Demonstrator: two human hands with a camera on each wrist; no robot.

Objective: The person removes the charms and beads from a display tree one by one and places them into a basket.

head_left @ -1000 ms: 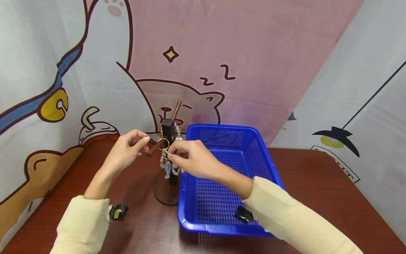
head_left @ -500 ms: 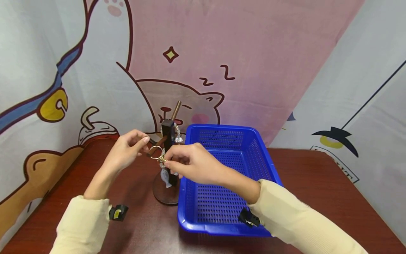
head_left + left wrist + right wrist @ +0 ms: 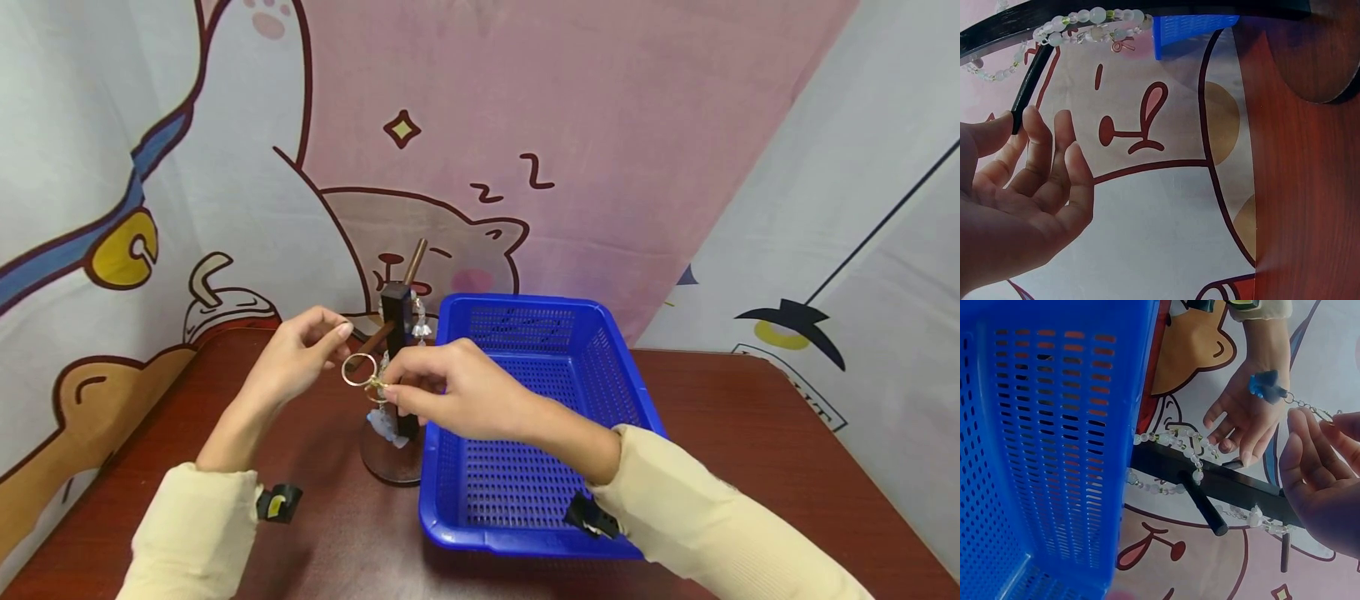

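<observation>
My right hand (image 3: 465, 387) pinches a keychain by its gold clasp (image 3: 377, 385). Its large gold ring stands out to the left, just in front of the dark wooden stand (image 3: 396, 312). A pale blue, fish-like charm (image 3: 385, 425) dangles below on a short chain; the right wrist view shows this charm (image 3: 1266, 386) too. My left hand (image 3: 300, 358) pinches the tip of one of the stand's pegs (image 3: 1034, 84) between thumb and fingers. Bead strings (image 3: 1094, 15) hang on the stand. In the head view my right hand partly hides its post.
A blue perforated basket (image 3: 431, 500) stands right beside the stand, under my right forearm. The stand's round base (image 3: 390, 467) rests on the reddish-brown table (image 3: 345, 533). A printed cloth (image 3: 600, 167) hangs behind the table.
The keychain's gold ring has come off the peg, moving left and down with my right hand. The charm swings lower. My left hand stays in place.
</observation>
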